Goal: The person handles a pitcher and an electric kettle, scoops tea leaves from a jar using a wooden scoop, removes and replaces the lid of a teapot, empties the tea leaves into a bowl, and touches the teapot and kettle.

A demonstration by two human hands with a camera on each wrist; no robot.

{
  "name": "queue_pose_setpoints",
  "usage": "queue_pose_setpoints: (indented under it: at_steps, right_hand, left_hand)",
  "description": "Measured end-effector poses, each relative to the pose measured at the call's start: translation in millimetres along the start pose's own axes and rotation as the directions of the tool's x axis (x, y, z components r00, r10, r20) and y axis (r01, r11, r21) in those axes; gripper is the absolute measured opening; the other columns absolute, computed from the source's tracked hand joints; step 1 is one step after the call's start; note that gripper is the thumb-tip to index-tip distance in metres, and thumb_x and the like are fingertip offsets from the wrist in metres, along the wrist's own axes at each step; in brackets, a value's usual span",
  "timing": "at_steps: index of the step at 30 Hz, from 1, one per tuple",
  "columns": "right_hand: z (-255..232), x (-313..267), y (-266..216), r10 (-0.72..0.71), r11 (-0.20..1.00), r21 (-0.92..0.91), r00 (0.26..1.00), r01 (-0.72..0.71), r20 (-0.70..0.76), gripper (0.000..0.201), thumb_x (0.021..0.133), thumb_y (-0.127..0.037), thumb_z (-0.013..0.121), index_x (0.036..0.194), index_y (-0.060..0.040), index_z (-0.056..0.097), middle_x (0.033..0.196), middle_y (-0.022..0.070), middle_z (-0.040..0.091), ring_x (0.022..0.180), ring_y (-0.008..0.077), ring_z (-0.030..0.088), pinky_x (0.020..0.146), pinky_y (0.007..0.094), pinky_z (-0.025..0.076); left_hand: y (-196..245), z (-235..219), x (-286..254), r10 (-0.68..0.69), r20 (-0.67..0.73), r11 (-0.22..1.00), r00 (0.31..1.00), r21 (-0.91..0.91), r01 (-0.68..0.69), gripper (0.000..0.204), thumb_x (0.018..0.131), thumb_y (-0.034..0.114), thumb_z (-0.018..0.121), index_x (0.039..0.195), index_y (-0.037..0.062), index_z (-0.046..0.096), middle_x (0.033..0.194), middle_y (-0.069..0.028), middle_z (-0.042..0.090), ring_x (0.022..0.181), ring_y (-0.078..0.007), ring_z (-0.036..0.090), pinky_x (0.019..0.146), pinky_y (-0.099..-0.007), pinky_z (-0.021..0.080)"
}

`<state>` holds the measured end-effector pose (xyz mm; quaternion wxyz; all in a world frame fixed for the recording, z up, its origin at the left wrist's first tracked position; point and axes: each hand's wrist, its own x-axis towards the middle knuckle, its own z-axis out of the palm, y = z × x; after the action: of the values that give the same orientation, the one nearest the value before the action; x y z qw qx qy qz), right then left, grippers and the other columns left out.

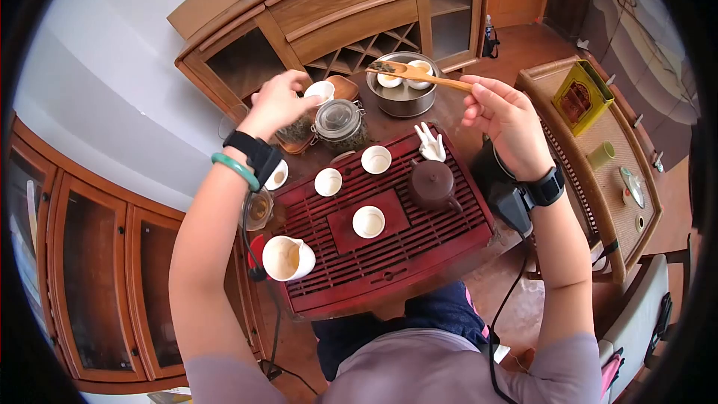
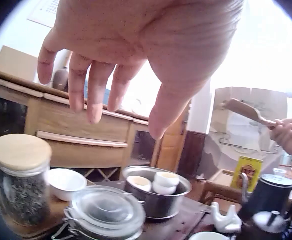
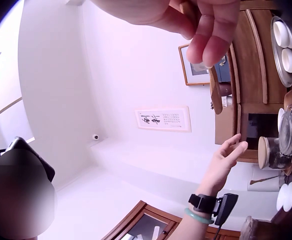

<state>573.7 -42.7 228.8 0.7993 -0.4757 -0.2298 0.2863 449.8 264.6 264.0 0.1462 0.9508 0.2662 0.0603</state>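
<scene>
My right hand (image 1: 512, 123) pinches the handle of a wooden tea scoop (image 1: 441, 81), held up level with dark tea leaves (image 1: 382, 66) in its bowl. The scoop overlaps the steel pot (image 1: 404, 105) in the head view. My left hand (image 1: 284, 101) is raised with loosely bent fingers and nothing in it. In the left wrist view it hangs above a glass jar of dark leaves (image 2: 23, 192) with a wooden lid, a white bowl (image 2: 67, 185) and a clip-top glass jar (image 2: 106, 212), whose lid is down.
A red slatted tea tray (image 1: 321, 295) bears several white cups (image 1: 369, 221), a brown teapot (image 1: 434, 183), a white hand-shaped figurine (image 1: 430, 144) and a white pitcher (image 1: 288, 258). White cups sit in the steel pot. At right, a wicker side table (image 1: 628, 232) holds a yellow box (image 1: 583, 97).
</scene>
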Motion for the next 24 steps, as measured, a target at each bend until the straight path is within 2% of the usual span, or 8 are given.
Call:
queue_pose_setpoints:
  at_steps: [2,4,6,8,10,17,19,24]
  right_hand:
    - [-4.7,-12.5,-4.2,-0.016,1.000,-0.009,1.000,0.015,-0.017,0.026,0.092,-0.011,0.050,0.112,0.0054,0.054,0.083,0.0065,0.059,0.072,0.0121,0.058,0.070,0.0251,0.050]
    - [-9.9,-25.5,-8.1,-0.040,0.999,-0.037,0.999,0.039,-0.033,0.026,0.092,-0.011,0.050,0.112,0.0050,0.054,0.084,0.0062,0.059,0.072,0.0118,0.058,0.069,0.0247,0.049]
    - [-16.3,-38.3,-9.9,-0.049,0.998,-0.051,0.998,0.047,-0.040,0.026,0.092,-0.012,0.051,0.112,0.0047,0.055,0.084,0.0059,0.059,0.071,0.0116,0.058,0.070,0.0248,0.049]
    - [-22.1,-51.5,-11.3,-0.048,0.996,-0.075,0.996,0.042,-0.079,0.027,0.092,-0.012,0.051,0.112,0.0045,0.055,0.083,0.0054,0.059,0.071,0.0114,0.058,0.069,0.0251,0.049]
    - [-25.9,-65.2,-12.3,-0.060,0.995,-0.080,0.995,0.053,-0.085,0.027,0.091,-0.013,0.051,0.112,0.0044,0.054,0.083,0.0049,0.059,0.070,0.0111,0.058,0.069,0.0254,0.050]
    - [-47.4,-106.6,0.5,-0.053,0.992,-0.121,0.985,0.033,-0.166,0.028,0.091,-0.012,0.052,0.113,0.0053,0.053,0.083,0.0062,0.058,0.069,0.0111,0.059,0.069,0.0262,0.051]
    - [-51.3,-115.9,3.3,-0.055,0.991,-0.133,0.981,0.030,-0.186,0.028,0.091,-0.012,0.052,0.113,0.0054,0.053,0.083,0.0064,0.058,0.069,0.0111,0.059,0.069,0.0261,0.051]
    - [-59.8,-128.0,9.2,-0.057,0.990,-0.142,0.970,0.023,-0.237,0.027,0.091,-0.011,0.052,0.112,0.0052,0.054,0.084,0.0067,0.058,0.069,0.0111,0.058,0.068,0.0248,0.051]
  left_hand:
    - [19.1,13.1,-20.6,0.183,-0.076,0.982,0.980,0.067,-0.178,0.048,0.072,0.034,0.071,0.110,0.0081,0.060,0.096,-0.0093,0.066,0.091,-0.0231,0.063,0.083,-0.0346,0.047]
    - [37.8,30.6,-38.9,0.337,-0.051,0.940,0.940,-0.029,-0.339,0.040,0.073,0.031,0.069,0.106,0.0092,0.063,0.089,-0.0072,0.066,0.083,-0.0244,0.063,0.078,-0.0367,0.046]
    - [62.7,42.0,-63.7,0.459,-0.060,0.888,0.887,0.049,-0.456,0.035,0.073,0.027,0.067,0.102,0.0093,0.064,0.085,-0.0046,0.066,0.080,-0.0245,0.062,0.080,-0.0378,0.041]
    - [89.1,51.1,-87.0,0.468,-0.004,0.884,0.884,0.003,-0.467,0.029,0.073,0.025,0.066,0.097,0.0084,0.064,0.082,-0.0025,0.065,0.085,-0.0211,0.058,0.084,-0.0374,0.032]
    - [95.6,76.7,-96.7,0.573,-0.069,0.819,0.817,0.075,-0.568,0.026,0.074,0.022,0.066,0.096,0.0089,0.064,0.081,-0.0021,0.065,0.086,-0.0202,0.056,0.081,-0.0370,0.032]
    - [103.1,139.0,-102.5,0.585,-0.121,0.807,0.802,-0.017,-0.591,0.019,0.074,0.018,0.066,0.090,0.0081,0.064,0.079,-0.0013,0.061,0.083,-0.0197,0.055,0.079,-0.0356,0.031]
    - [104.8,144.4,-101.2,0.576,-0.195,0.810,0.794,0.010,-0.586,0.015,0.072,0.015,0.065,0.084,0.0063,0.064,0.075,-0.0033,0.061,0.079,-0.0218,0.057,0.075,-0.0361,0.035]
    - [107.4,147.0,-93.2,0.556,-0.199,0.816,0.807,-0.053,-0.575,0.012,0.067,0.012,0.063,0.075,0.0037,0.065,0.065,-0.0073,0.061,0.068,-0.0251,0.060,0.067,-0.0365,0.040]
